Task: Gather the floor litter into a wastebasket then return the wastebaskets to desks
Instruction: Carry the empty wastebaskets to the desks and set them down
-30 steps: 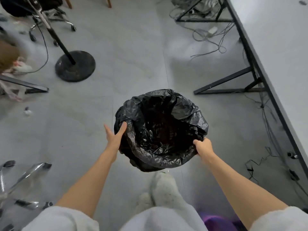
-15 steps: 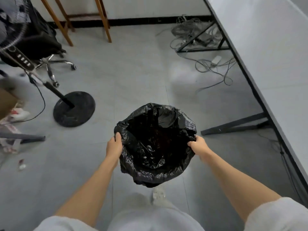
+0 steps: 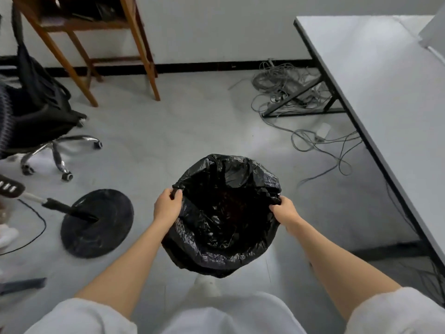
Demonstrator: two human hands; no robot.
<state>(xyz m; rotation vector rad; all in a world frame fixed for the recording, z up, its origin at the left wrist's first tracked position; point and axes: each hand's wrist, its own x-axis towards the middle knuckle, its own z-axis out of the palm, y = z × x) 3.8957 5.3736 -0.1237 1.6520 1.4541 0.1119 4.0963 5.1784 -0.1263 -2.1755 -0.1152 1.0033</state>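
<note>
A person's left hand (image 3: 167, 208) and right hand (image 3: 285, 212), fingers clamped on opposite rims, hold a black-lined wastebasket (image 3: 224, 239) above the grey floor (image 3: 183, 131), beside a white worktop (image 3: 385, 97) edged with tangled cables (image 3: 289, 92)

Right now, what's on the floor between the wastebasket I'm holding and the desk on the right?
In the head view, loose grey cables trail over the floor between the wastebasket and the desk; nearer the basket the floor is bare.

Office chair (image 3: 36, 121), fan base (image 3: 96, 222), cables (image 3: 289, 92)
</note>
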